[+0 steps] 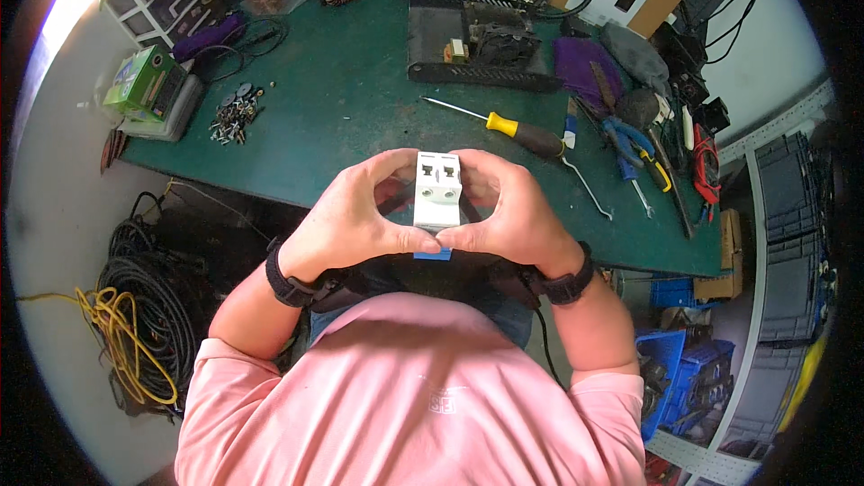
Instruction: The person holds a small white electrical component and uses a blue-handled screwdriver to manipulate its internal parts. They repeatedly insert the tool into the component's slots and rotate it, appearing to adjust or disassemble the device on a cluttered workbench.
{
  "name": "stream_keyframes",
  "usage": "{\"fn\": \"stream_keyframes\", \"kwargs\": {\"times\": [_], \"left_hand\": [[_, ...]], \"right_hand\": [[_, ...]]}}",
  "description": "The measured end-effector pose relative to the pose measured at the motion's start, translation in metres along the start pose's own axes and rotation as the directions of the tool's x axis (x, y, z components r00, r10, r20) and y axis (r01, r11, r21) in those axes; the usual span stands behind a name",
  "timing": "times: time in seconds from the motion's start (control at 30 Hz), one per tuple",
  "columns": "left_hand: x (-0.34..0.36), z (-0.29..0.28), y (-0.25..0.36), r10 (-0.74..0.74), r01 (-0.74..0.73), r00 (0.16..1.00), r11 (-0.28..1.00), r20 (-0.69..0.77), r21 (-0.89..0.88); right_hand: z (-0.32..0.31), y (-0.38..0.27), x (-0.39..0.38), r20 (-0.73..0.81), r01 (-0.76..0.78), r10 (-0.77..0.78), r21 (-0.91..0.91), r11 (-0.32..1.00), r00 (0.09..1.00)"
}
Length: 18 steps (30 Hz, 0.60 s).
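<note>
A white two-pole circuit breaker [438,202] is held up between both hands in front of my body, near the table's front edge. Two dark slots and two round screw holes show on its upper end, and a blue part peeks out below my thumbs. My left hand [364,211] curves round its left side, thumb on the lower face. On the opposite side, my right hand [508,211] grips it in the same way, the two thumb tips meeting. Fingers behind the breaker are partly hidden. Beyond my right hand lies a yellow-and-black screwdriver [517,130].
The green table [342,81] carries a pile of screws [236,114] at left and an opened black device [481,40] at the back. Pliers [643,148], a small wrench [645,198] and a red meter [705,166] lie right. Coiled cables [148,324] sit on the lower left.
</note>
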<state>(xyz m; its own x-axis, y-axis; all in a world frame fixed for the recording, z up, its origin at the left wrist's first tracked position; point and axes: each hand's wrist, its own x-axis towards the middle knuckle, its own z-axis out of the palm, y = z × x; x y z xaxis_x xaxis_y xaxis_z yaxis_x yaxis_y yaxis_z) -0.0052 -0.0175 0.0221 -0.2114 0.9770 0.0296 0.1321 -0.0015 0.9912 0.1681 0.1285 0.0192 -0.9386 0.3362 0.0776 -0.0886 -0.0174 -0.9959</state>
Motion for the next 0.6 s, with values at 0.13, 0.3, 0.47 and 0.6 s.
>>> {"fn": "stream_keyframes", "kwargs": {"times": [0.13,0.3,0.47,0.6], "left_hand": [[-0.001,0.0,-0.002,-0.019,0.02,1.0,0.998,0.009,-0.058],[-0.006,0.009,-0.008,0.038,-0.042,0.998,0.997,-0.053,-0.065],[-0.008,0.012,-0.013,0.081,-0.079,0.995,0.996,-0.057,0.031],[-0.005,0.016,-0.013,0.057,-0.059,0.995,0.998,-0.079,-0.027]], "right_hand": [[0.0,-0.003,-0.003,0.026,-0.008,0.008,0.014,1.0,1.0],[0.0,-0.008,-0.005,0.053,-0.05,0.048,0.049,0.998,0.997],[-0.005,-0.008,-0.007,0.104,-0.07,0.061,0.094,0.993,0.993],[-0.007,0.001,-0.003,0.125,-0.09,0.069,0.175,0.98,0.99]]}}
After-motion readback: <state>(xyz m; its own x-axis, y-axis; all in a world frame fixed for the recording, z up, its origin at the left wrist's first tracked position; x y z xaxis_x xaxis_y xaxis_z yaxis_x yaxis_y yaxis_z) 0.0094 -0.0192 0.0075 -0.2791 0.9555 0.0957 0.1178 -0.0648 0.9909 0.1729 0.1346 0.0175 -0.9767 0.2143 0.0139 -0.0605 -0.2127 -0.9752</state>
